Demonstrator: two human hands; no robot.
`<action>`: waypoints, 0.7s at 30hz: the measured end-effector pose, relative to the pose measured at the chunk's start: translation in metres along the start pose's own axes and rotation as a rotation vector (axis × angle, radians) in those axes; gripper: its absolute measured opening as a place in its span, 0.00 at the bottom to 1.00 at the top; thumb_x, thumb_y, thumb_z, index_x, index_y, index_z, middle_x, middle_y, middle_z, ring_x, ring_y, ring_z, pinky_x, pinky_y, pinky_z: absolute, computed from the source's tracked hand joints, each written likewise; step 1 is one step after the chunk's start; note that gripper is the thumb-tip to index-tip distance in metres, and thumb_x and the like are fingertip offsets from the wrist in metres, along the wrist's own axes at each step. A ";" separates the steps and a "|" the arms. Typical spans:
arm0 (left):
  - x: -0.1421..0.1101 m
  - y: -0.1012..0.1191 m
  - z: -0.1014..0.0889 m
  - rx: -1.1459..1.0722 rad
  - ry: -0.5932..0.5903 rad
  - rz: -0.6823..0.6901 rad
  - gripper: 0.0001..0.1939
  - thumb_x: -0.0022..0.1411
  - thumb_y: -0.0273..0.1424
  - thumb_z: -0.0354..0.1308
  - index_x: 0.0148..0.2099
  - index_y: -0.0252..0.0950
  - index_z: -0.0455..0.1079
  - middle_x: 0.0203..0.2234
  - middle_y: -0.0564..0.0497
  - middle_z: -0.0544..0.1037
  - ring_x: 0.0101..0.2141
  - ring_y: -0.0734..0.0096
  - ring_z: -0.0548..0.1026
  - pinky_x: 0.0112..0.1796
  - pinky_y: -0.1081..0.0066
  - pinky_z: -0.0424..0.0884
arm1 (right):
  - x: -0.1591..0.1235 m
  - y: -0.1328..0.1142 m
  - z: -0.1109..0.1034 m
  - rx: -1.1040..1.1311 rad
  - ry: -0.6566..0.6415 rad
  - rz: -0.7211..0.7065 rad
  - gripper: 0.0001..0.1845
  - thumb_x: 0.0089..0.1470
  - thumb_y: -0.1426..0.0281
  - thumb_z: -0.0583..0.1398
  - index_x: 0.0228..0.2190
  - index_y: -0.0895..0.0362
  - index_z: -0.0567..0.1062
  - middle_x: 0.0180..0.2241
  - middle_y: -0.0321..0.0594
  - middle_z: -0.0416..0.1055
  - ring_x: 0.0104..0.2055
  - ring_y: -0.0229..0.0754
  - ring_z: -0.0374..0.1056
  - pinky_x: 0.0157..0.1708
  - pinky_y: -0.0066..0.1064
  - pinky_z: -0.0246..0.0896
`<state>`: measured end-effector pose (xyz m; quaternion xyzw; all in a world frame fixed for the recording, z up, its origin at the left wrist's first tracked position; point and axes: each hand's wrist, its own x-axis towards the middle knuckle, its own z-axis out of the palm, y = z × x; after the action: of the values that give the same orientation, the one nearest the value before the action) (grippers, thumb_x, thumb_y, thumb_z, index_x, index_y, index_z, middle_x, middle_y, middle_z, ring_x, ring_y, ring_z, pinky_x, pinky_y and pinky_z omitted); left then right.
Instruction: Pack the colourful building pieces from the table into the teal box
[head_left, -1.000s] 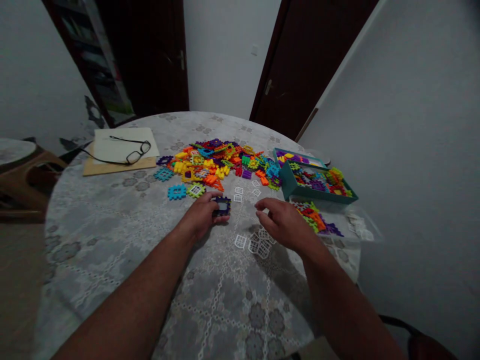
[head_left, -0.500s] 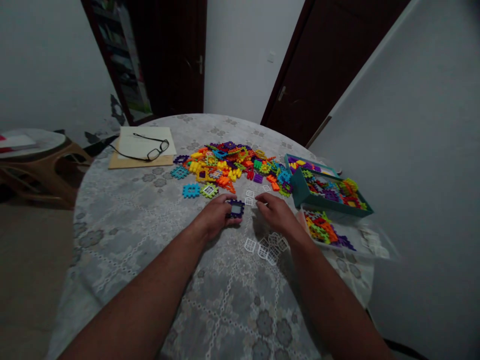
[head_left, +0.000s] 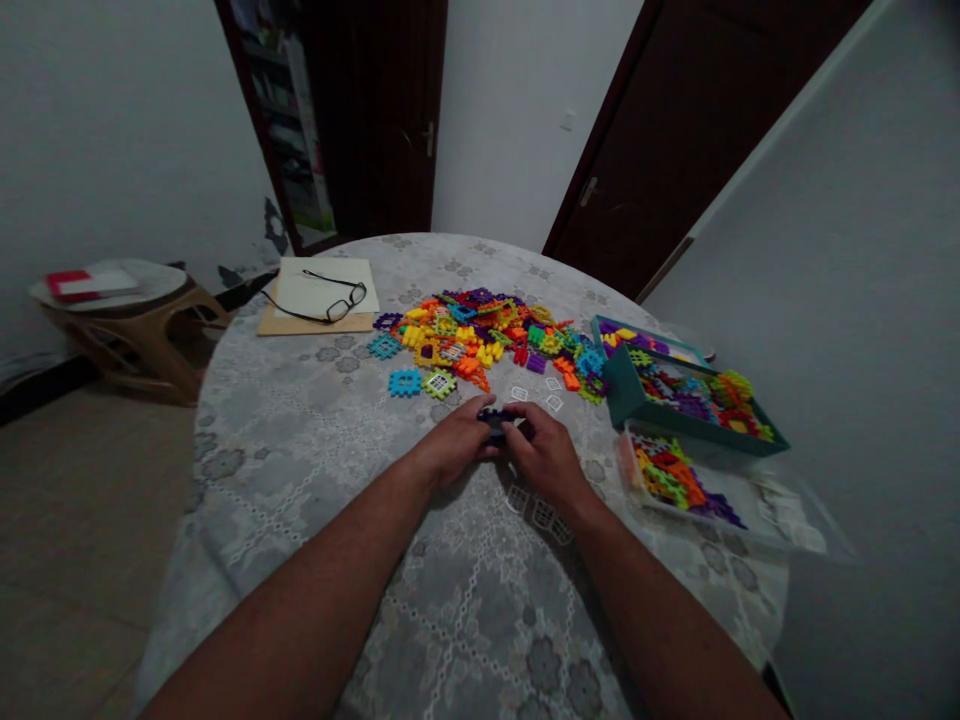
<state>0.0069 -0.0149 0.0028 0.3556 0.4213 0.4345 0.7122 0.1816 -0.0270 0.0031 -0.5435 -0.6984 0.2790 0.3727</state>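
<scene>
My left hand (head_left: 456, 440) grips a dark purple square frame block (head_left: 496, 428) from its left side, just above the table. Closed on the block's right side, my right hand (head_left: 547, 450) has its thumb and fingers at the edge. Whether a small white piece sits between the right fingers cannot be made out. White lattice window pieces (head_left: 519, 394) lie just beyond the hands. More white window pieces (head_left: 551, 520) lie nearer me, partly covered by my right wrist. A blue square block (head_left: 405, 382) and a green block with a white window (head_left: 439, 384) lie beyond my left hand.
A heap of colourful plastic blocks (head_left: 487, 335) spreads across the table's middle. On the right stand a teal box (head_left: 626, 400) and a clear plastic tray (head_left: 634, 480) of blocks. Eyeglasses (head_left: 339, 310) rest on paper at the left. A stool (head_left: 150, 340) stands beyond the table.
My right hand has moved from beside the white window pieces to the purple block and now holds it together with my left. The camera view has shifted slightly left.
</scene>
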 end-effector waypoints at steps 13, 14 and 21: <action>0.005 -0.002 -0.002 0.087 -0.066 0.087 0.11 0.60 0.24 0.65 0.46 0.33 0.78 0.42 0.40 0.83 0.40 0.63 0.82 0.37 0.70 0.79 | 0.007 0.005 0.005 0.398 0.061 0.218 0.24 0.55 0.55 0.68 0.49 0.54 0.79 0.40 0.40 0.80 0.31 0.41 0.73 0.31 0.31 0.69; 0.005 -0.003 -0.002 0.119 -0.066 0.103 0.09 0.61 0.25 0.65 0.45 0.33 0.78 0.41 0.41 0.83 0.39 0.64 0.82 0.37 0.71 0.78 | 0.007 0.003 0.006 0.387 0.058 0.220 0.23 0.55 0.55 0.68 0.49 0.54 0.79 0.39 0.40 0.81 0.31 0.41 0.73 0.31 0.32 0.70; 0.002 -0.002 0.002 0.162 -0.022 0.081 0.11 0.61 0.26 0.62 0.47 0.34 0.76 0.39 0.41 0.83 0.38 0.62 0.82 0.35 0.71 0.78 | 0.010 0.001 0.004 0.391 0.012 0.218 0.25 0.54 0.54 0.69 0.49 0.54 0.80 0.40 0.41 0.81 0.34 0.43 0.75 0.32 0.33 0.72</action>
<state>0.0096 -0.0145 0.0015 0.4337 0.4326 0.4236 0.6674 0.1774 -0.0175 0.0023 -0.5349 -0.5660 0.4443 0.4428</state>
